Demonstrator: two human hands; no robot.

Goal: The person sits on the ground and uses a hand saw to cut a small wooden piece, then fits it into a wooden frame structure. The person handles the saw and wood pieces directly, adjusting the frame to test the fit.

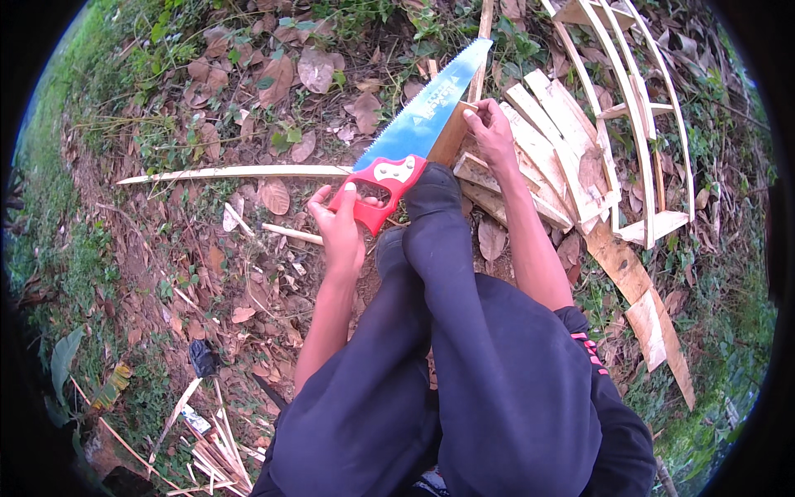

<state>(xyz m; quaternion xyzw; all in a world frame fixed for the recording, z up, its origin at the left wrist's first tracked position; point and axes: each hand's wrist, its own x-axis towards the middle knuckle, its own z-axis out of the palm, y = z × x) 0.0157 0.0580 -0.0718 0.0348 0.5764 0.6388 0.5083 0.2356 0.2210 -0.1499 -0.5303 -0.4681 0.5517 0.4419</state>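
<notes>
My left hand (338, 228) is closed on the red handle of a hand saw (439, 99). The thumb lies on the grip and some fingers pass behind it. The shiny blade slants up to the far right, its toothed edge facing left. Thumb and fingers of my right hand (494, 137) pinch the top end of a brown wooden board (451, 137) right beside the blade. The board's lower end meets my dark-clad foot (435, 190). Part of the board is hidden behind the saw, so I cannot tell whether the blade touches it.
Split pale boards (551, 137) lie right of my right hand, near a slatted wooden frame (642, 108). A long thin strip (240, 172) extends left from the saw handle. Thin sticks (219, 455) are heaped at lower left. Dry leaves (277, 79) cover the ground.
</notes>
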